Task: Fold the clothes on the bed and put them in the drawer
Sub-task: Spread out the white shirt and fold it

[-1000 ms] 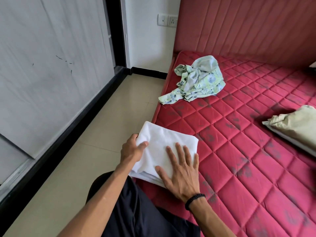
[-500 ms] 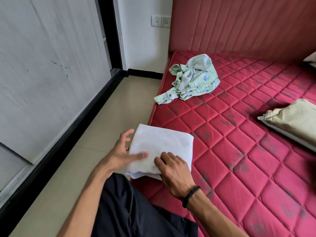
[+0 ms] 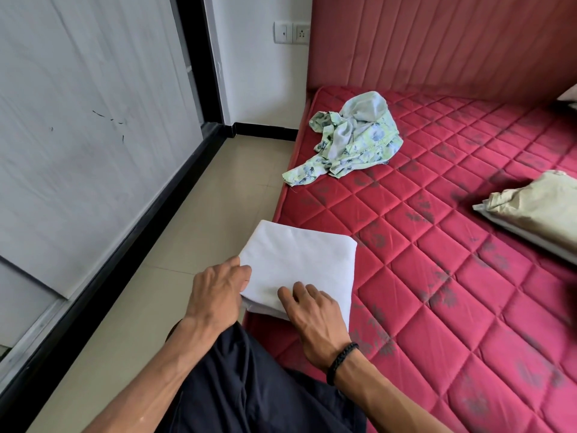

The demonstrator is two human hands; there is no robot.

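A folded white cloth [image 3: 299,260] lies at the near left edge of the red quilted mattress [image 3: 437,276], partly overhanging it. My left hand [image 3: 218,292] grips the cloth's left near corner, fingers tucked under the edge. My right hand [image 3: 312,310], a black braided band on its wrist, has curled fingers hooked on the cloth's near edge. A crumpled green floral garment [image 3: 352,142] lies unfolded farther back near the mattress's left edge. No drawer is in view.
A beige pillow [image 3: 537,210] lies at the right on the mattress. The red padded headboard [image 3: 437,42] stands behind. A beige tiled floor strip [image 3: 193,245] runs between bed and a grey sliding wardrobe door [image 3: 78,120]. My dark trouser leg [image 3: 249,385] is below.
My right hand went from lying flat on the white cloth to curling at its near edge. My left hand let go briefly, then took hold of the left corner.
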